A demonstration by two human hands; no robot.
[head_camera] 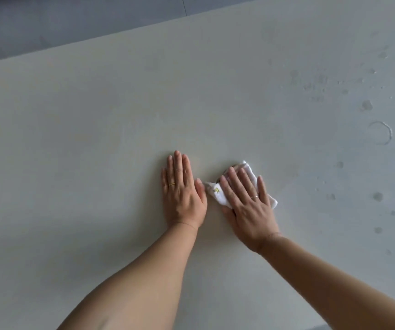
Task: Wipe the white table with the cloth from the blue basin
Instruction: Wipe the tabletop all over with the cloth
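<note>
So, table (96, 127): white, matt top that fills most of the view; its far edge runs on a slant, higher toward the right.
Cloth (216, 195): small, white, folded, lying flat on the table roughly midway between far and near edges, clear of any corner in view. A small yellow mark shows on the flap nearest the left hand.
Right hand (246, 206): palm down on the cloth, fingers straight and slightly spread, pressing it to the top without gripping; cloth pokes out past the fingertips and on both sides.
Left hand (182, 194): flat on the bare table just beside the cloth, fingers straight and together, holding nothing; thumb tip close to the cloth's edge, contact cannot be told.
Rings: gold band (171, 184) on a left finger; thin band (254, 197) on a right finger.
Water drops (367, 105): scattered blots toward the right edge, well apart from the cloth.
Ring-shaped water mark (380, 132): among the drops, near the right edge.
Floor (49, 25): grey, beyond the far edge.
</note>
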